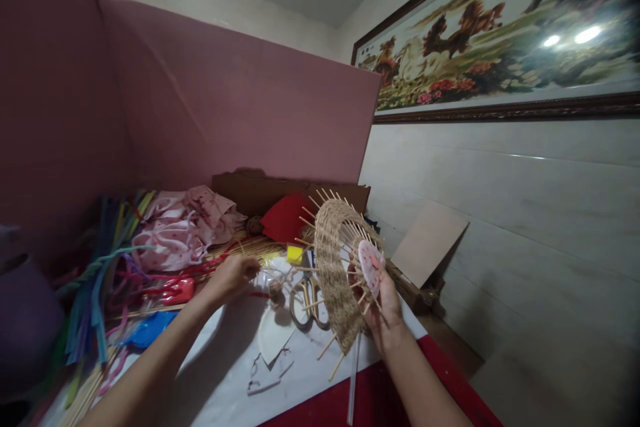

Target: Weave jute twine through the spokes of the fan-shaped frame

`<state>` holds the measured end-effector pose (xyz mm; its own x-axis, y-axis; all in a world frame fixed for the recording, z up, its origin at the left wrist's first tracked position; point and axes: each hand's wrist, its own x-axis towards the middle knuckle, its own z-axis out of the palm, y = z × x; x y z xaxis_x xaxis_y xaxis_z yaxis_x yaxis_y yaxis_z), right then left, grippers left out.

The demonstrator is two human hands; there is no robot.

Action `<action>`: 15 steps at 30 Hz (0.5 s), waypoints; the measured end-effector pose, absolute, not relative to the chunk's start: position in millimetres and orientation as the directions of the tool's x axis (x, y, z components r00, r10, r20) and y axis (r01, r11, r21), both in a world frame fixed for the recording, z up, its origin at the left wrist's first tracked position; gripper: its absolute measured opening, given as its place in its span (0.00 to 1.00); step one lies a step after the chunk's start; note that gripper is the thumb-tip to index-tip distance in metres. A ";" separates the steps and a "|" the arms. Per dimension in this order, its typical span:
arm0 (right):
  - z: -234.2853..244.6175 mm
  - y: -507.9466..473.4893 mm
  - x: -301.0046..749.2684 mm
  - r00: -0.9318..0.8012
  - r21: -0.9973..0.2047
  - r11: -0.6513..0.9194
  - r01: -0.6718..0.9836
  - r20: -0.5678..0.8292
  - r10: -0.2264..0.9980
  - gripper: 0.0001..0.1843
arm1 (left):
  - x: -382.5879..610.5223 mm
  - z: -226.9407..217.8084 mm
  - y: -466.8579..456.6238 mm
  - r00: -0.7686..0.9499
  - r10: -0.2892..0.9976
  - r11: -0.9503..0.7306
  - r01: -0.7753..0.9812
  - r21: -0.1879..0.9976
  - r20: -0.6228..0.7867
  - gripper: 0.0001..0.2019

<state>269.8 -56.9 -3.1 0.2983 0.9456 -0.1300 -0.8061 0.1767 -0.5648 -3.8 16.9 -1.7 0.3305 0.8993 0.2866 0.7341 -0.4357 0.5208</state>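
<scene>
The right hand [389,303] has its fingers clamped on an arched, tan woven-fibre piece [329,250] with radiating sticks; at its nine o'clock, the left hand [234,276] curls its fingers together.

The woven piece [330,247] partly hides the right hand [390,310]; the framed picture [500,47] is cropped.

Both forearms [173,350] extended, fingers [251,267] curled

Up on pale wall [540,193], framed horse picture [465,47], twin glints on its right side! Pink panel [240,93] across back, flat board [431,243] leaning right, purple bin [29,327] blurred at far left.
</scene>
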 end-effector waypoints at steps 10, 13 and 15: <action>-0.4 -59.0 270.2 0.273 -0.557 0.146 -0.818 -0.151 0.950 0.11 | -23.9 4.4 24.0 -0.046 0.935 -0.226 0.687 0.691 0.351 0.08; -1.8 -58.2 270.6 0.263 -0.561 0.136 -0.817 -0.151 0.953 0.10 | -28.0 14.1 21.8 -0.092 0.945 -0.203 0.590 0.781 0.315 0.08; -2.4 -57.5 270.7 0.261 -0.559 0.148 -0.816 -0.127 0.957 0.10 | -28.1 20.2 19.8 -0.095 0.953 -0.206 0.486 0.849 0.286 0.12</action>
